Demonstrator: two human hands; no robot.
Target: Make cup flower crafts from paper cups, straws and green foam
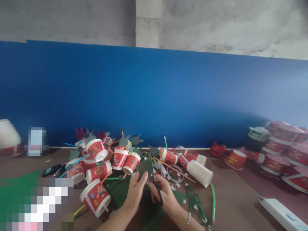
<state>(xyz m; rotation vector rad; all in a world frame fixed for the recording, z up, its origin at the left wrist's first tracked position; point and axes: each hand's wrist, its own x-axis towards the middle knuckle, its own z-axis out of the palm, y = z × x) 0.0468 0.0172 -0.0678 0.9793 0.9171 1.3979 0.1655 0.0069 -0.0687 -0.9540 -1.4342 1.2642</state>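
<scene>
Dark green paper is pinched in my left hand, with the thumb lying on top of it. My right hand grips a pair of scissors by dark handles, and the blades point away from me at the paper's right edge. Whether the blades are parted I cannot tell. Below both hands lies a larger dark green sheet. Green offcuts and small white scraps are scattered to the right of my right hand.
Red paper cups with sticks and grey cutouts crowd the left and middle. A stack of white-rimmed cups lies on its side at right. Larger red tubs are piled far right, near a white device. A blue wall panel stands behind.
</scene>
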